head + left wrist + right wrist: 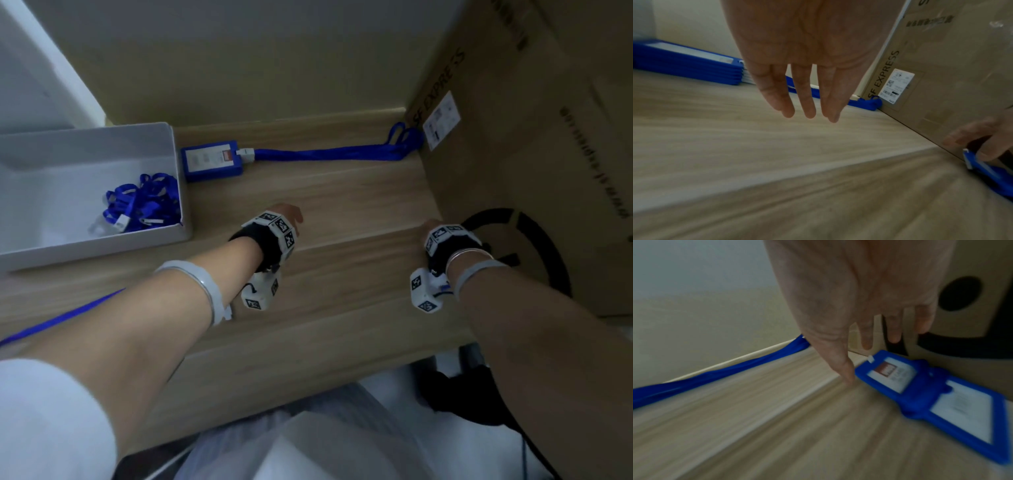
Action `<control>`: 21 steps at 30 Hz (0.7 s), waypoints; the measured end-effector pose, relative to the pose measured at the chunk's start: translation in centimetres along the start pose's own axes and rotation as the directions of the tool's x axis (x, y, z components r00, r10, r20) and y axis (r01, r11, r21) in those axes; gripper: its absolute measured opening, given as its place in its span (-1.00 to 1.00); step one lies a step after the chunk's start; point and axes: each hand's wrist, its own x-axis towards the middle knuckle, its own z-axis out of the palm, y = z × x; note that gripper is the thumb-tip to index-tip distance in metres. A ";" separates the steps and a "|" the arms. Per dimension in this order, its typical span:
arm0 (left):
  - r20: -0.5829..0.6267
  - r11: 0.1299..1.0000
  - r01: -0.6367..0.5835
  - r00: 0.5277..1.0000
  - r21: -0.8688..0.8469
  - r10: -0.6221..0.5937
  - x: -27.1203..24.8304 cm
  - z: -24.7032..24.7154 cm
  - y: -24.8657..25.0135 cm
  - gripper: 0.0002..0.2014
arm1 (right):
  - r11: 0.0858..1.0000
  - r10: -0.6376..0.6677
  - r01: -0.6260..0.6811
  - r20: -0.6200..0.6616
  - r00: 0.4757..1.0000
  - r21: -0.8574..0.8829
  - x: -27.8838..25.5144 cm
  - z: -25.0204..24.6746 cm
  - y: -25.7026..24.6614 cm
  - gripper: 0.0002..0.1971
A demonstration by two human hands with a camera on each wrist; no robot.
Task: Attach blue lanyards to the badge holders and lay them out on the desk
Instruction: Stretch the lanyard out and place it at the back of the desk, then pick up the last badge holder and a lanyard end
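Observation:
A blue badge holder [212, 161] lies at the back of the wooden desk [342, 205], clipped to a blue lanyard [325, 153] that stretches right to the cardboard box. My left hand [287, 214] hovers over the desk's middle with straight, empty fingers [807, 97]. My right hand [430, 226] is at the box's foot, its relaxed fingers [894, 331] hanging just above two more blue badge holders [892, 374] lying end to end against the box; the thumb tip reaches down beside the nearer one. My wrist hides these holders in the head view.
A white tray [164, 137] at the left holds a tangle of several blue lanyards [144, 202]. A tall cardboard box [531, 137] walls off the right side. Another blue lanyard strip [61, 318] runs under my left forearm. A wall closes the back.

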 end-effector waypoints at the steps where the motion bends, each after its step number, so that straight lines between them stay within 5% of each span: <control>1: 0.011 1.000 -0.001 1.000 -0.003 0.001 0.0 0.5 0.2 -0.59 | 1.000 0.004 -0.004 0.019 1.000 0.008 0.1 0.7 0.0 -0.62; 5: 0.032 1.000 -0.020 0.999 -0.008 0.020 -0.1 2.1 0.6 -0.60 | 0.999 0.009 -0.010 0.011 1.000 0.038 0.7 2.4 -0.2 -0.48; 11: 0.028 0.999 -0.038 0.999 -0.014 0.038 -0.4 3.8 0.7 -0.62 | 1.000 -0.031 0.031 0.047 0.998 0.001 0.9 2.8 -0.4 -0.67; 16: 0.017 0.996 -0.047 0.999 -0.078 0.048 -0.7 3.8 1.1 -0.63 | 0.989 -0.035 0.024 0.074 0.997 0.146 2.2 1.9 -0.6 -0.83; 21: 0.009 0.982 -0.030 0.999 -0.187 0.032 -1.3 3.6 2.2 -0.63 | 0.975 -0.203 0.202 0.002 0.979 0.088 9.5 -0.2 -3.3 -0.87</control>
